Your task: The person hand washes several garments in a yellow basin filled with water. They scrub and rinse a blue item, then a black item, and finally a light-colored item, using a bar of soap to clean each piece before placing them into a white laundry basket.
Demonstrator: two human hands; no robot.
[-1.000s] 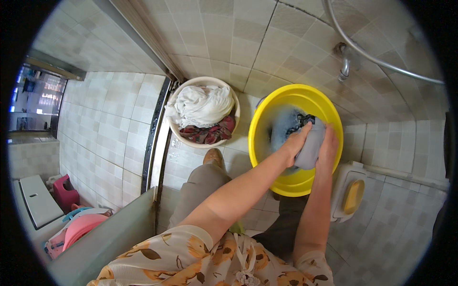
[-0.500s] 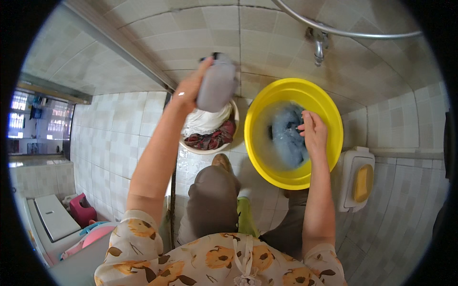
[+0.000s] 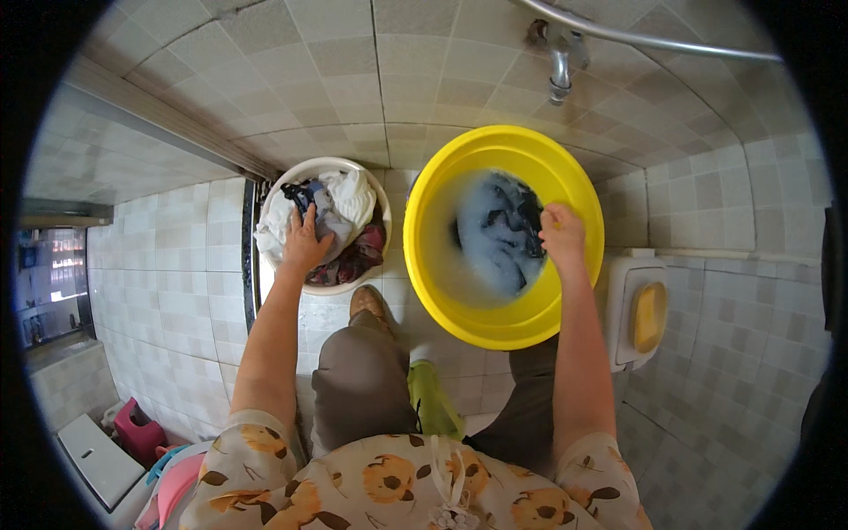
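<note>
My left hand (image 3: 306, 246) lies with spread fingers on a grey garment with dark parts (image 3: 329, 215), heaped with other laundry in a white basin (image 3: 382, 193). White cloth (image 3: 351, 196) and a dark red patterned cloth (image 3: 358, 258) are in the same heap. My right hand (image 3: 563, 237) is over the right side of a yellow tub (image 3: 424, 291), its fingers curled in. Whatever those fingers may hold is hidden. Beside them, a dark blue garment (image 3: 505, 225) soaks in cloudy, sudsy water.
A tap (image 3: 559, 75) and a metal hose (image 3: 654, 42) are on the tiled wall above the tub. To the tub's right is a white board or box with a yellow scrub brush or soap bar (image 3: 650, 318). A pink stool (image 3: 140, 433) stands at the lower left.
My left hand has moved down with the grey garment and laid it on the heap in the white basin; its fingers have spread. My right hand stays at the tub, its fingers now more curled.
</note>
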